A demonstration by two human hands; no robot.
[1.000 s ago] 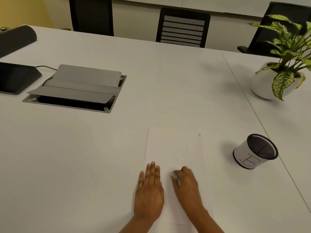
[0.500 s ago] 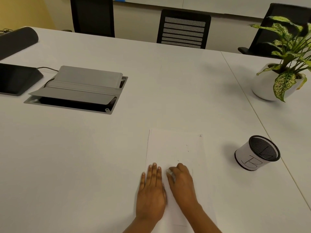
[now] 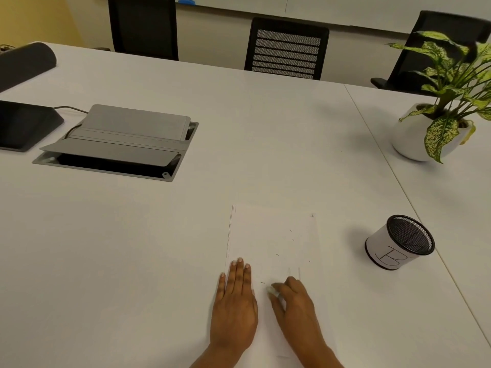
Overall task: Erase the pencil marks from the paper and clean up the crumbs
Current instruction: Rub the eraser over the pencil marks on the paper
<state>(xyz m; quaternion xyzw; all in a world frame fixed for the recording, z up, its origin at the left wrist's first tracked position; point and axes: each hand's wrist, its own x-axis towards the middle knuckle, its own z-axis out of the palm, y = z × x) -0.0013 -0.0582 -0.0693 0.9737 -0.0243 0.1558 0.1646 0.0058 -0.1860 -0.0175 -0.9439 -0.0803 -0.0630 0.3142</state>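
On the near part of the tabletop (image 3: 132, 248), the paper (image 3: 273, 235) is laid flat, long edges running away from the person. The left hand (image 3: 233, 312) is spread flat on the paper's left side, fingers straight & together, so the sheet is pinned. The right hand (image 3: 295, 312) is curled just beside it, also over the paper, & a small white eraser (image 3: 271, 290) is pinched at its fingertips, seemingly down on the sheet (blurred there). The 2 hands are near each other, not touching.

Progress, as judged: most of the sheet looks blank, so the bulk of the erasing is prob. done. A few faint strokes (image 3: 294, 272) can be made out just beyond the right hand, tho they're too pale to be sure of. Dark crumbs (image 3: 277, 254) are scattered over the middle & right of the paper, w/ one speck between the hands, so cleanup hasn't been started yet, it seems. Left to do: last strokes rubbed out, crumbs gathered & cleared off, maybe into the cup (image 3: 398, 243) at right, well apart from the sheet. That's only a guess.
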